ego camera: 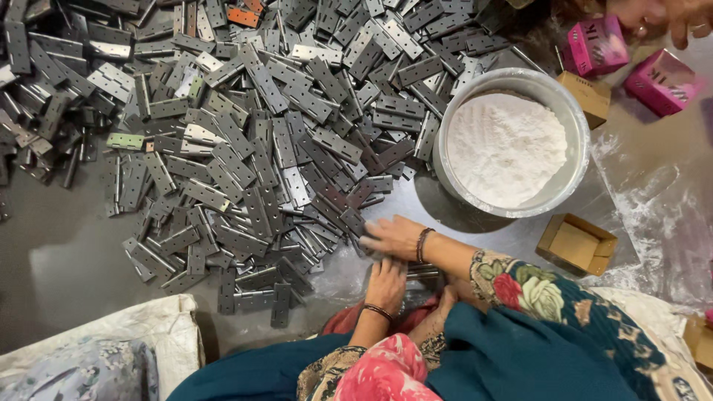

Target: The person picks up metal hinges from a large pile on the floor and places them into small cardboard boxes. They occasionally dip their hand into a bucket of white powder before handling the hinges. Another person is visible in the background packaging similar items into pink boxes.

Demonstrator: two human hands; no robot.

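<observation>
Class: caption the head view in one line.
Both hands gather metal hinges from a floor heap beside a bowl of white powder.

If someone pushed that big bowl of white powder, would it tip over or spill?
Probably not tip: the bowl is wide and low and sits flat on the floor. It likely feels heavy, since powder fills it nearly to the rim. A quick shove could puff some out; white dust already lies beside it.

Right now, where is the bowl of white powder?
In the head view, the metal bowl stands upper right on the floor, between the pile of metal hinges and the pink boxes.
</observation>
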